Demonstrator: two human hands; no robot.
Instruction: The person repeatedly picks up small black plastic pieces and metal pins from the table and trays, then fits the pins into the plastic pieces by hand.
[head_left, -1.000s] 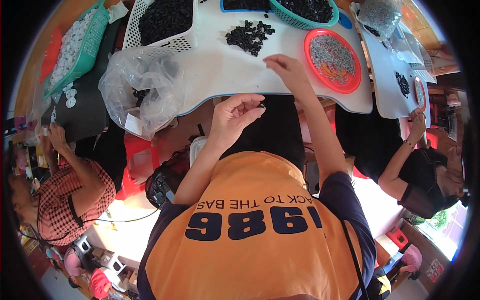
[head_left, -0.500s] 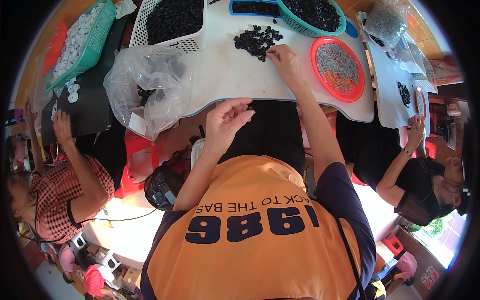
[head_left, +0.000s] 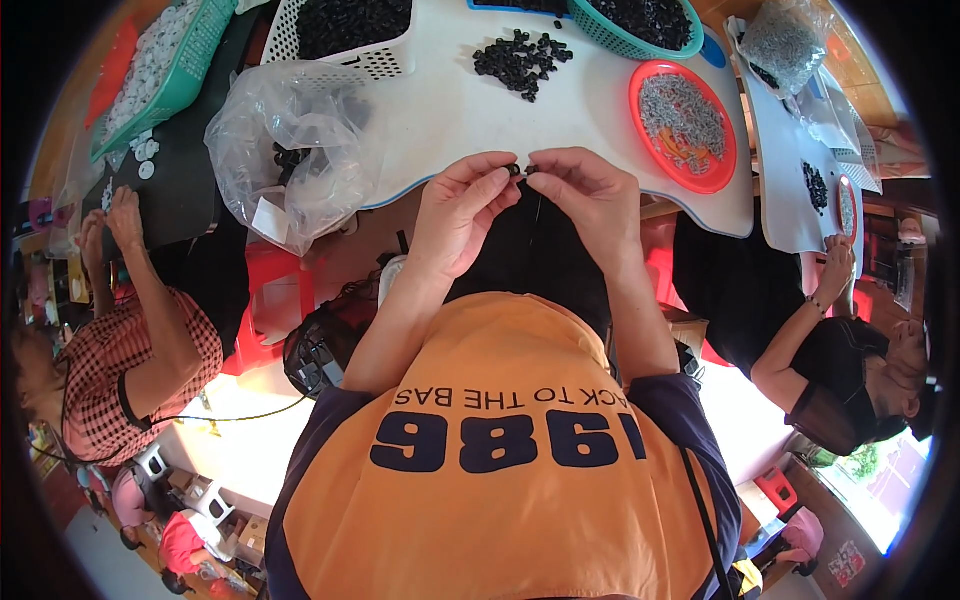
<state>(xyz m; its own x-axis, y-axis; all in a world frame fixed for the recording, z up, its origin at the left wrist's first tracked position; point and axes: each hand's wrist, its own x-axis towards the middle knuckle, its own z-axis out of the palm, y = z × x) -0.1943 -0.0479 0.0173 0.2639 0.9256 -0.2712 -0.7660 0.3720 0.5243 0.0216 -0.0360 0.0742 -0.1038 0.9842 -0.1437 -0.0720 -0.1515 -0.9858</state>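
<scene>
In front of my body, just off the table's near edge, both hands meet fingertip to fingertip. My left hand [head_left: 462,208] is closed in a pinch on a small black plastic piece [head_left: 514,169]. Facing it, my right hand [head_left: 592,196] pinches something small and dark, mostly covered by the fingertips, so its kind cannot be made out. Farther out on the white table [head_left: 440,130] lies a loose pile of small black pieces [head_left: 520,62]. To its right stands a round red tray [head_left: 640,120] of small silvery metal parts [head_left: 682,112].
A white basket [head_left: 385,62] of black pieces and a green basket [head_left: 650,45] stand at the back. A clear plastic bag [head_left: 290,140] hangs over the table's left edge. Co-workers sit on both sides, one in a checked shirt [head_left: 150,370], another in black [head_left: 835,365].
My right hand has come back from the black pile to meet my left hand, which has moved slightly up and right. The co-worker on the left has brought both hands together.
</scene>
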